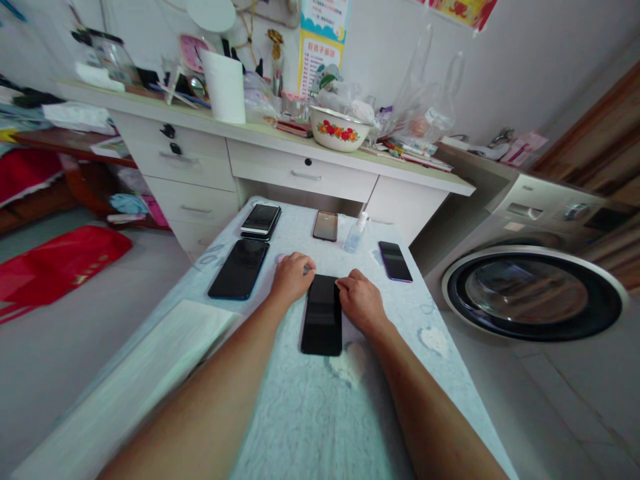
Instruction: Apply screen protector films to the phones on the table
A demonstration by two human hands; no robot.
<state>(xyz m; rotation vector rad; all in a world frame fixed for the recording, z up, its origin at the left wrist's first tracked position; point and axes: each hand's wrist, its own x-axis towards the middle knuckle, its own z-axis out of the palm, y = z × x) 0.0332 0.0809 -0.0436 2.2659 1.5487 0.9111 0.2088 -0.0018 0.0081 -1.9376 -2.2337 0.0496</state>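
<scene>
A black smartphone point(321, 320) lies flat on the cloth-covered table, screen up, between my hands. My left hand point(293, 277) is closed at its upper left corner; a small greyish bit shows at the fingers, too little to name. At the upper right edge, my right hand point(361, 299) is curled with thumb and forefinger pinched against the phone. Left of my left hand lies a larger dark phone point(239, 269). Behind it is a stack of phones point(261, 220). A brown phone case point(325, 225) and a clear spray bottle point(356, 233) are beyond my hands.
A purple-edged phone point(395, 261) lies at the table's right side. A pale flat board or box point(135, 380) runs along the left edge. Behind stands a white desk point(305, 175) bearing a flowered bowl point(340, 130) and a paper roll point(225, 87). A washing machine point(535, 293) is on the right.
</scene>
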